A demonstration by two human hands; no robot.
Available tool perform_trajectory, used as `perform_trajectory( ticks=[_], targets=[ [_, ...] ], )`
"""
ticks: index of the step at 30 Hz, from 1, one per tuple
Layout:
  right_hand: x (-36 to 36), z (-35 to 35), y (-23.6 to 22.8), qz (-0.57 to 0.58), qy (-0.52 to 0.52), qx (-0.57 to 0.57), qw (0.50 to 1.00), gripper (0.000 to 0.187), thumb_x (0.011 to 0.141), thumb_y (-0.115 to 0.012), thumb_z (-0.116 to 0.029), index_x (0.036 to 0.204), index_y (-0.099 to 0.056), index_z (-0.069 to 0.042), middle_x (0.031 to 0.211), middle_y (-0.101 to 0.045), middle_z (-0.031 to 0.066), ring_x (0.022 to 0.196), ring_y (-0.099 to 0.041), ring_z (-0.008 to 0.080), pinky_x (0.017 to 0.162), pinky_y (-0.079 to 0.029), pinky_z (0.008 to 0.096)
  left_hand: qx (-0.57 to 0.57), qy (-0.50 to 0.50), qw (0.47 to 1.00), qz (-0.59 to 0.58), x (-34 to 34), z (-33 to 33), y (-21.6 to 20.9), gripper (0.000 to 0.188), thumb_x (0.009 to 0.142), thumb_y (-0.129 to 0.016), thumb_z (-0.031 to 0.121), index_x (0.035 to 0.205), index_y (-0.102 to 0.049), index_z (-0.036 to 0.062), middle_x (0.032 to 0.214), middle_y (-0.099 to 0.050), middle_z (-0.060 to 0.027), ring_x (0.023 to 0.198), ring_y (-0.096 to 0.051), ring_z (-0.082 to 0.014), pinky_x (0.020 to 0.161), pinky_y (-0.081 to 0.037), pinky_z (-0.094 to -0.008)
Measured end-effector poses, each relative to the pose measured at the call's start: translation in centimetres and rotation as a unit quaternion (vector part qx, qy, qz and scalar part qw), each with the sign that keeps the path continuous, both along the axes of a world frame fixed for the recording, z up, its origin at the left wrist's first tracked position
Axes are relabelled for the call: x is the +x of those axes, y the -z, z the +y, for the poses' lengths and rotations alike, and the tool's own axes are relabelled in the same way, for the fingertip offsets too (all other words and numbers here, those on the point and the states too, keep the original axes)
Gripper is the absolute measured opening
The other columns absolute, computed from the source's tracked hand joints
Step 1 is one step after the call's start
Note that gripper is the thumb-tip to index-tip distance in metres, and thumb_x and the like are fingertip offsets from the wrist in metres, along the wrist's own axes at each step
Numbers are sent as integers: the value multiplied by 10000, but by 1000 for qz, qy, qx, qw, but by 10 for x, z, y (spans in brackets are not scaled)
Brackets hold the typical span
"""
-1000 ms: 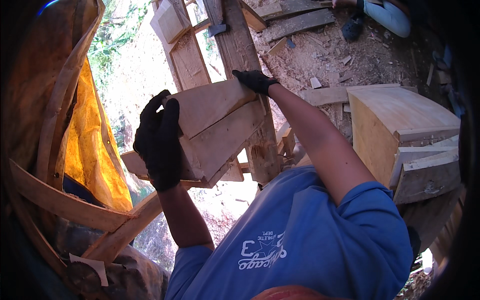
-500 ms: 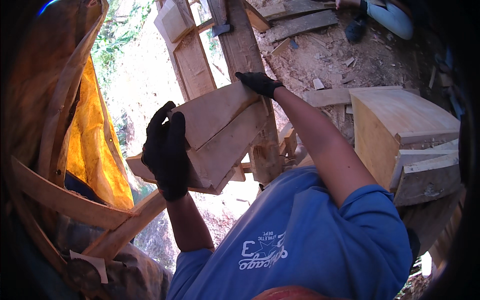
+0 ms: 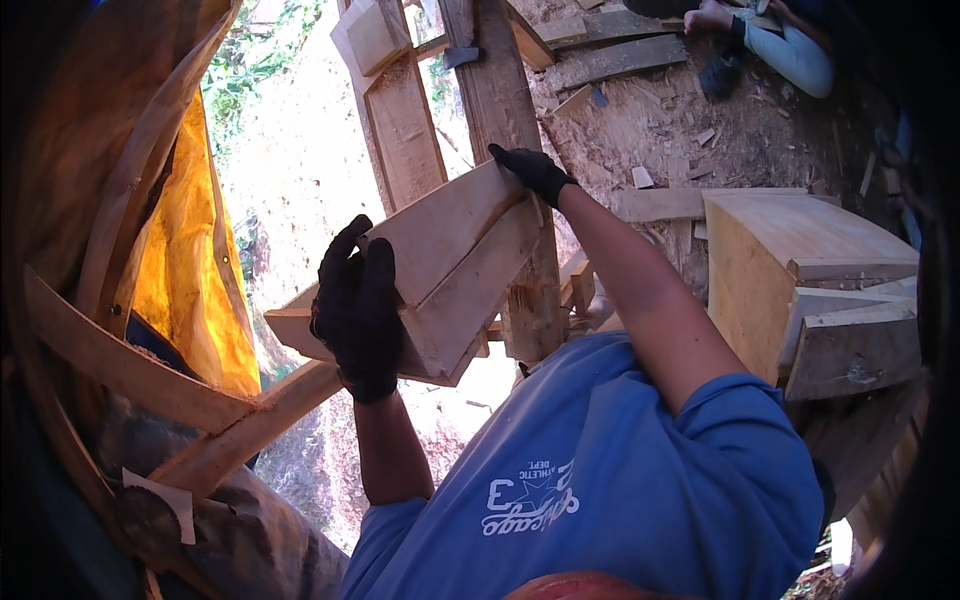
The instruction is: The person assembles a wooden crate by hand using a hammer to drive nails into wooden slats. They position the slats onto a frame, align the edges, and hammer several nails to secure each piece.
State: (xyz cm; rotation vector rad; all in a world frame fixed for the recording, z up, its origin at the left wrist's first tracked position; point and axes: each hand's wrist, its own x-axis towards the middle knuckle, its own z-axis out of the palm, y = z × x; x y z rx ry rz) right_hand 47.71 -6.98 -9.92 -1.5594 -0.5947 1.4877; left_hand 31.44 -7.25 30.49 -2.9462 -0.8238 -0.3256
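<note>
A pale wooden board point(image 3: 450, 225) lies tilted in front of me, flat against a second wooden board point(image 3: 475, 270), with a dark, uneven gap running between them. My left hand point(image 3: 358, 315), in a black glove, is closed around the left end of the upper board; its thumb and fingers reach over the end. At the far right corner, my gloved right hand point(image 3: 535, 173) grips the same board's edge, part of its fingers hidden behind the wood. The boards rest across a thick timber beam point(image 3: 498, 100).
Another beam point(image 3: 400, 125) carries a wooden block point(image 3: 380, 38). A dark metal piece point(image 3: 462, 57) sits on the thick beam. Stacked boards point(image 3: 810, 240) stand at right. Yellow tarp point(image 3: 185, 260) and crossed slats point(image 3: 250, 425) are at left. Another person's leg point(image 3: 790, 60) shows at upper right.
The view has shifted slightly. My left hand and the board's left end sit a little farther right and lower in view; both hands keep their hold.
</note>
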Motion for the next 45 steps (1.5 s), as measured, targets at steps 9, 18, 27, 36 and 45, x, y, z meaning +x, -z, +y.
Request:
perform_trajectory(
  ticks=[9, 18, 27, 36, 45],
  targets=[
    [20, -6, -39, 251, 292, 153, 910, 669, 993, -693, -524, 1428, -630, -20, 1313, -670, 136, 1265, -618, 244, 1099, -474, 402, 39, -91, 995, -13, -4, -32, -10, 236, 1053, -653, 130, 1277, -709, 77, 1291, -720, -149, 1028, -761, -270, 836, -622, -371],
    [37, -9, -129, 574, 416, 211, 673, 554, 1017, -710, -404, 1443, -554, -87, 1415, -608, 119, 1333, -571, 299, 1145, -458, 485, -161, -217, 932, -240, -9, -51, -4, 344, 1061, -639, 125, 1385, -642, 11, 1179, -750, -127, 998, -723, -164, 880, -580, -308],
    [18, -71, -204, 648, 275, 130, 698, 785, 940, -753, -606, 1504, -494, -127, 1442, -566, 139, 1388, -527, 346, 1201, -396, 570, -201, -170, 947, -182, -26, -47, -4, 372, 1030, -688, 158, 1385, -657, 50, 1019, -780, -133, 918, -747, -174, 827, -591, -356],
    [112, -58, -233, 349, 238, 306, 853, 535, 993, -788, -280, 1421, -568, -45, 1280, -660, 77, 1195, -644, 213, 1059, -527, 403, -237, -183, 915, -270, -27, -65, -16, 410, 1016, -723, 122, 1406, -634, 34, 1243, -762, -98, 1059, -751, -195, 971, -584, -360],
    [121, -51, -283, -110, -7, 261, 959, 416, 849, -853, -157, 1206, -723, 11, 1084, -759, 72, 1040, -706, 169, 952, -557, 340, -179, -172, 897, -366, -38, -63, -10, 490, 1044, -643, 53, 1506, -490, -6, 1389, -680, -131, 1246, -682, -216, 1092, -539, -373]
  ],
)
